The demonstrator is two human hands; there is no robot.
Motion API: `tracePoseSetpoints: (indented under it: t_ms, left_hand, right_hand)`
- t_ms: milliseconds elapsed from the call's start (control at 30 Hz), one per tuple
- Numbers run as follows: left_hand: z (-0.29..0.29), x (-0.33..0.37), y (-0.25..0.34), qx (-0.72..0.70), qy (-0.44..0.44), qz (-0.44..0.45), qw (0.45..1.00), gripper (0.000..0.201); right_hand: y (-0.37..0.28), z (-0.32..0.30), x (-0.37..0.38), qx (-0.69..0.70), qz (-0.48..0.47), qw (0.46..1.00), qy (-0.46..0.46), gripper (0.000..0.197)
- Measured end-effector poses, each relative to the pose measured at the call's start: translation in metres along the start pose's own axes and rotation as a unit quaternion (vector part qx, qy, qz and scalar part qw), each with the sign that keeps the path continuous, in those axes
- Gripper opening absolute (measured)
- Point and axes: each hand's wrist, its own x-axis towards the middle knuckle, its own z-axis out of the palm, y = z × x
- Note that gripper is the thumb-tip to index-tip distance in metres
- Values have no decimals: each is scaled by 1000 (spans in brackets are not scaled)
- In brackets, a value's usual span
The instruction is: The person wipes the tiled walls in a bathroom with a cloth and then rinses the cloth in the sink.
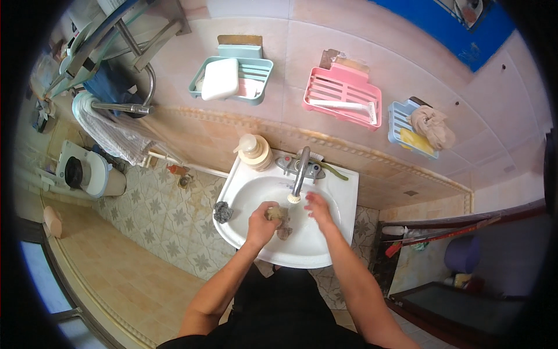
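Here we stand over one white washbasin with both hands inside the bowl. Our left hand is curled tight round a small brownish lump, perhaps a bar of soap or a sponge; we cannot tell which. Just below it, a grey-brown rag lies in the basin, near the drain. Our right hand hangs flat with fingers loosely spread, holding nothing, just beside the spout of the single chrome tap.

On the basin's left rim sits one dark steel scourer, and at the back left corner one beige pump bottle.

We count three plastic wall racks on the tiles above: one teal rack holding a white soap bar, one pink rack with one white razor lying across it, and one blue rack with a yellow soap and one crumpled beige cloth.
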Motion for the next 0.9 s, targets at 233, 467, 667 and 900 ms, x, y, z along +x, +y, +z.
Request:
tracePoseSetpoints:
  t_ms: [233,467,667,900]
  left_hand:
    - [9,2,29,-69,45,46,996,39]
    - [7,-39,21,190,-89,213,954,51]
    - [-18,-22,20,515,-70,367,772,71]
    - [-21,12,11,606,-134,432,654,37]
  right_hand:
    - [39,40,-51,148,56,975,-157,40]
    - [8,25,-69,270,113,918,-269,46]
    - [-19,23,-61,0,40,928,-372,45]
    - [-39,34,-62,-147,-9,898,-415,51]
